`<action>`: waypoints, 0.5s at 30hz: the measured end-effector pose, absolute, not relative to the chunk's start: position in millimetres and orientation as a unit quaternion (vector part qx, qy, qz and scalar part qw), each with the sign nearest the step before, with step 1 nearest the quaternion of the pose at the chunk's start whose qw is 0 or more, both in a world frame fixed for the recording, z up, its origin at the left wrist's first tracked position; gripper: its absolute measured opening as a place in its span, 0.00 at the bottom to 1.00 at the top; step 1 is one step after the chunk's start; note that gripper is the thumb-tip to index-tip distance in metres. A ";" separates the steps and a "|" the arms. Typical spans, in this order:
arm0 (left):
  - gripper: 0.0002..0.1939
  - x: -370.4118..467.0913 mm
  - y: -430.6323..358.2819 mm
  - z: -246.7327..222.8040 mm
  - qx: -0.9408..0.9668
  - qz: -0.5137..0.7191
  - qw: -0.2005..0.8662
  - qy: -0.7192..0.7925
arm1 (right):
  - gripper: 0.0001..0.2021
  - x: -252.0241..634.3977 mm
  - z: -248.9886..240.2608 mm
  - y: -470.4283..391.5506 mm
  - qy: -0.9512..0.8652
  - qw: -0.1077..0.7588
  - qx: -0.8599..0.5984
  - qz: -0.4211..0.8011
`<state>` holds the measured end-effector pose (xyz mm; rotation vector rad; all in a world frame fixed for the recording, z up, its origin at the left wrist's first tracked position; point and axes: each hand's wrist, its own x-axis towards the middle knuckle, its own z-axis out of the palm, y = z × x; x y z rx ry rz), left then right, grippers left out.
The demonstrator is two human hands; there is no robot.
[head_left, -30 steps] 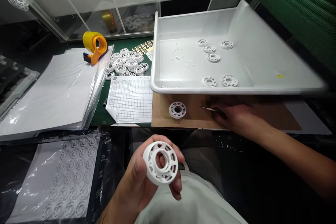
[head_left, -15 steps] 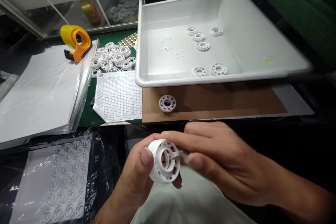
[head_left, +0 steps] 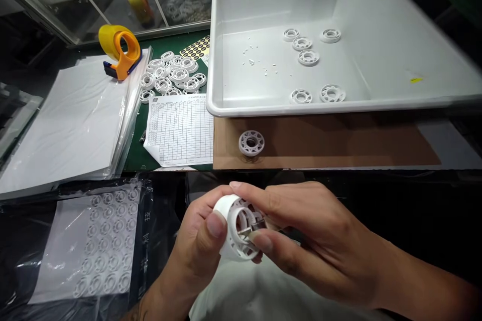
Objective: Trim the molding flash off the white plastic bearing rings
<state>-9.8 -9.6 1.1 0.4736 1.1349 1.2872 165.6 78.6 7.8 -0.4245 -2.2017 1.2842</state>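
Note:
My left hand is closed round a white plastic ring-shaped part, its thumb pressed against the outer wall. The part is tilted with its slotted face toward the right. My right hand pinches a small flat metal blade between thumb and forefinger. The blade's tip reaches the inner ring and openings of the part; its grip end is mostly hidden by the fingers. Beyond my hands, one similar white ring lies on a brown board.
A large white tray holds several rings and small white scraps. Left of it are piled white rings, a printed form, an orange tape dispenser and stacked white sheets. At lower left, bagged rings sit in rows.
My right thumb and the blade have moved lower and further left over the ring's face. The ring has turned slightly in my left hand. The whole view has shifted a little.

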 end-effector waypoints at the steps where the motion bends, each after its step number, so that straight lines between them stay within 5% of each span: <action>1: 0.31 -9.5 -9.4 1.2 0.207 0.566 0.628 0.493 | 0.17 165.6 7.8 78.4 -0.819 0.272 -0.159 0.480; 15: 0.33 -6.2 -10.0 3.2 0.187 0.543 0.687 0.445 | 0.22 168.5 6.1 74.9 -0.859 0.275 -0.178 0.393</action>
